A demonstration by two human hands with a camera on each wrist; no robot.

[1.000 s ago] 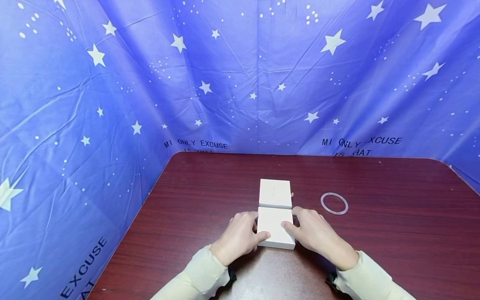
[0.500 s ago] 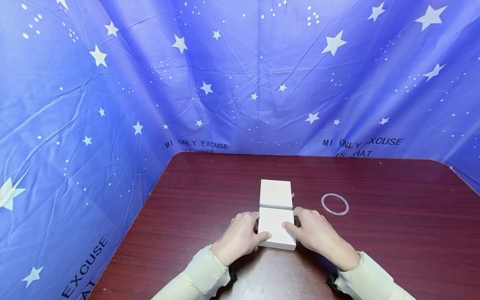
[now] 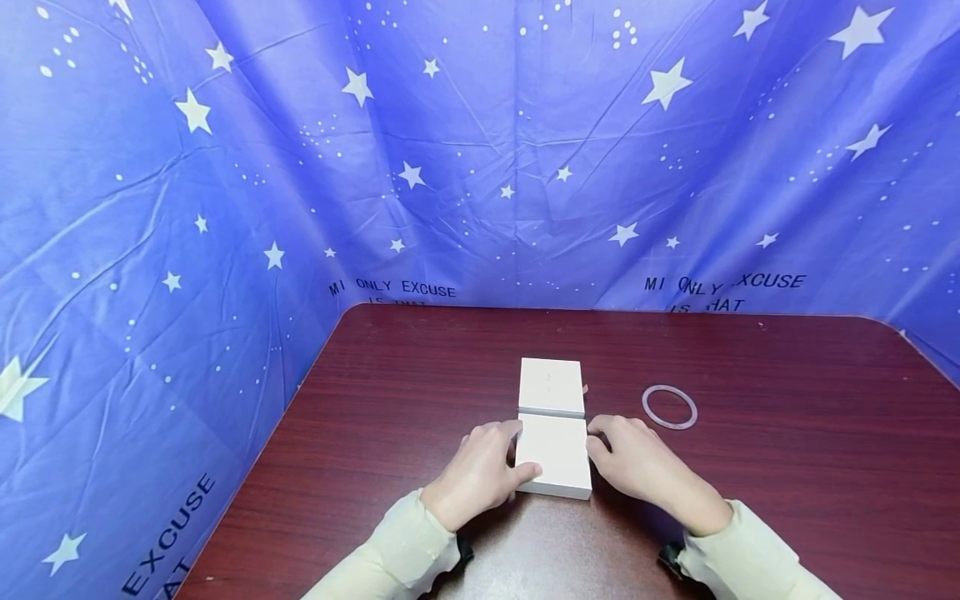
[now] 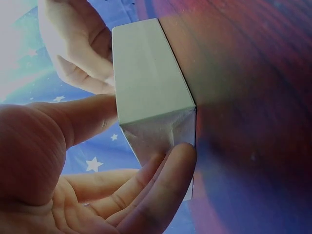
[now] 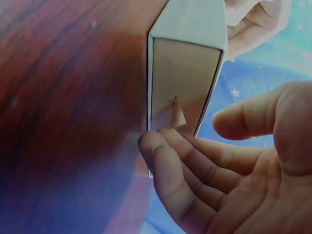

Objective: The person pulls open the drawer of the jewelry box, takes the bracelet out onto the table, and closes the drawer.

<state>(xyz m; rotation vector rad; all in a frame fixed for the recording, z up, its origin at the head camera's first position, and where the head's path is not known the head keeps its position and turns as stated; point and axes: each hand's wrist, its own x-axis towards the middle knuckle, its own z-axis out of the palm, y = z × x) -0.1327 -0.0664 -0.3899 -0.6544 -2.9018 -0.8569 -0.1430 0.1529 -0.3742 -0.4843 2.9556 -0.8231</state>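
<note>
A flat white box (image 3: 552,454) lies on the table between both hands. My left hand (image 3: 480,475) grips its left side, thumb on top and fingers along the wall, as the left wrist view shows. My right hand (image 3: 637,458) is at the right side with its fingers loosely bent near the box. In the right wrist view its thumb stands apart from the box. That side shows an inset drawer end (image 5: 185,73) with a small ribbon tab (image 5: 178,115) close to the fingertips. Whether the fingertips touch it is unclear.
Just behind stands a second white box (image 3: 551,386) with faint lettering and a small tab at its right. A pale purple ring (image 3: 669,407) lies to the right on the dark red wood table (image 3: 420,358). A blue star-print cloth (image 3: 480,167) hangs around the table.
The right thumb has come off the top of the front box, and the right hand has shifted slightly right. The left hand and both boxes keep their places.
</note>
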